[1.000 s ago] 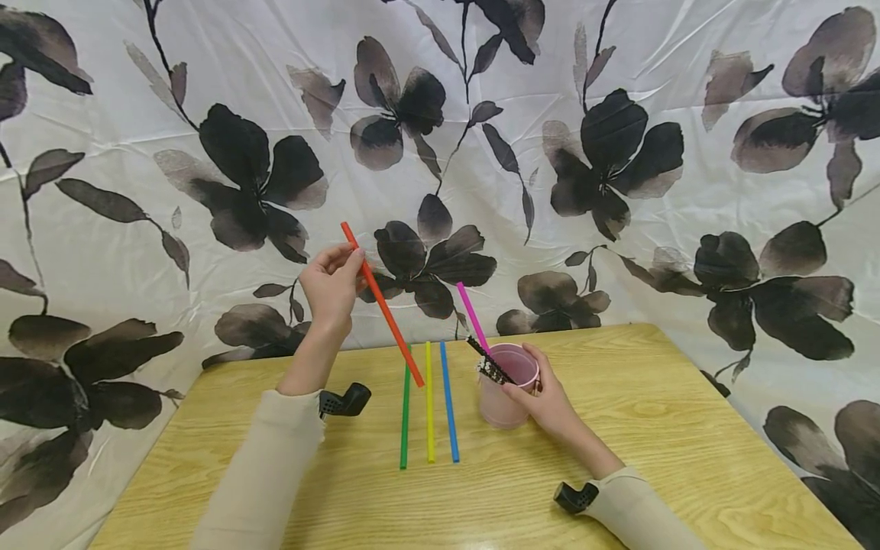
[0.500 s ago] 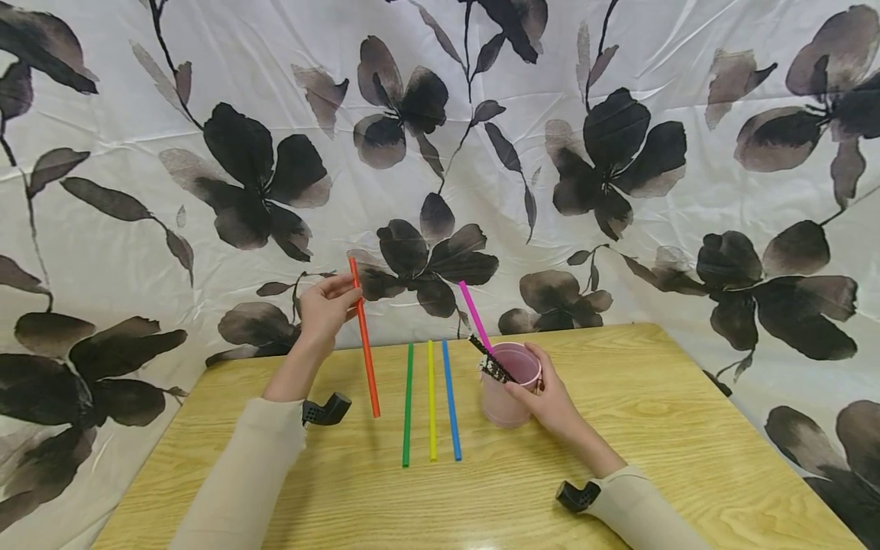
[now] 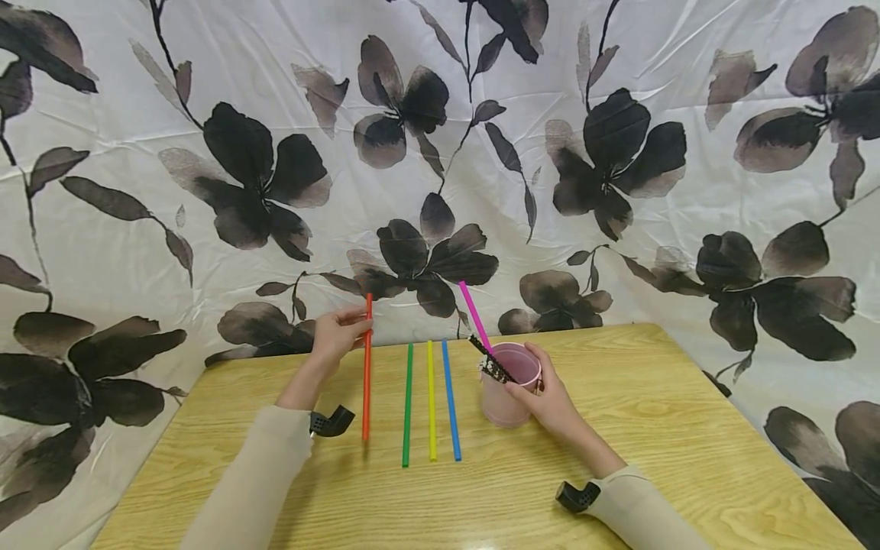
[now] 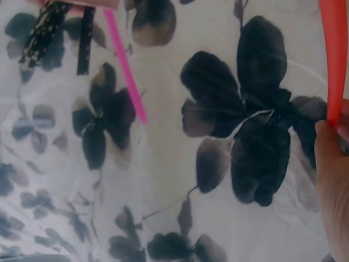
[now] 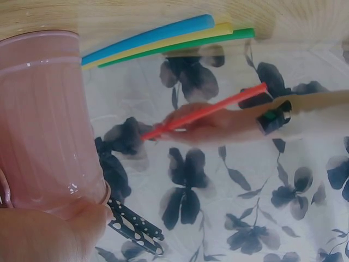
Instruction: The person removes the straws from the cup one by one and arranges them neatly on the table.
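My left hand (image 3: 335,336) pinches a red straw (image 3: 367,382) near its upper end, thumb toward the straw. The straw stands almost upright, left of the others; its lower end is close to the table, and I cannot tell if it touches. My right hand (image 3: 553,401) grips a pink cup (image 3: 503,405) from the right side. Out of the cup leans a magenta straw (image 3: 474,317). A black strip with white dots (image 3: 493,369) sticks out at the cup's rim. Green (image 3: 408,405), yellow (image 3: 431,405) and blue (image 3: 451,401) straws lie side by side between the hands.
The wooden table (image 3: 605,367) ends at the back against a white cloth (image 3: 481,198) printed with dark flowers. Black devices are worn at the left wrist (image 3: 333,422) and the right wrist (image 3: 577,496).
My left hand has come down and away from the cup with the red straw, which has swung from slanted to nearly upright left of the green straw. The right hand and cup stay put.
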{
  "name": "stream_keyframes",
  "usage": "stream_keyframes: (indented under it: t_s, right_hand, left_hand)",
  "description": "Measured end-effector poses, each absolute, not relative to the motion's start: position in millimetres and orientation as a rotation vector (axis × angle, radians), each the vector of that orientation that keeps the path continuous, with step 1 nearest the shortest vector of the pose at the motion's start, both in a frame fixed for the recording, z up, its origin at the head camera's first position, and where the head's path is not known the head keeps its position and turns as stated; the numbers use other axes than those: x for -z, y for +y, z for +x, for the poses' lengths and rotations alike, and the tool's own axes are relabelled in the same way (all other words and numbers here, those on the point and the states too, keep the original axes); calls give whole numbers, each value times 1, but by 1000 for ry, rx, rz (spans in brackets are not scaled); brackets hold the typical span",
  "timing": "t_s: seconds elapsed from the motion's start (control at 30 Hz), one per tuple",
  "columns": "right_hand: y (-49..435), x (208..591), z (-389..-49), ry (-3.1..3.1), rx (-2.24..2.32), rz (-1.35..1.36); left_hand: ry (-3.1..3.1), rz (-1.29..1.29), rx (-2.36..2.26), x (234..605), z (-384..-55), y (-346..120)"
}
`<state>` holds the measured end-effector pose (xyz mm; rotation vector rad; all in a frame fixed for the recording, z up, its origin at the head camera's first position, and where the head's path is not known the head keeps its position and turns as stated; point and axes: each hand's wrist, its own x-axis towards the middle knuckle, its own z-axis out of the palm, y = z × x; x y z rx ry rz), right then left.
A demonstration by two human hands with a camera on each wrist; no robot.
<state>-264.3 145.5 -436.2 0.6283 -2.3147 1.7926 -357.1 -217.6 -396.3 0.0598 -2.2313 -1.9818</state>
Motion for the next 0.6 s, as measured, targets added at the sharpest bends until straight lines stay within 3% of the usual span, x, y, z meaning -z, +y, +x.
stream_keyframes:
  t_s: [0.6]
  right_hand:
    - [146, 440, -267, -2315, -1786, 628]
  left_hand:
    - [-2383, 13, 1873, 443, -373, -217]
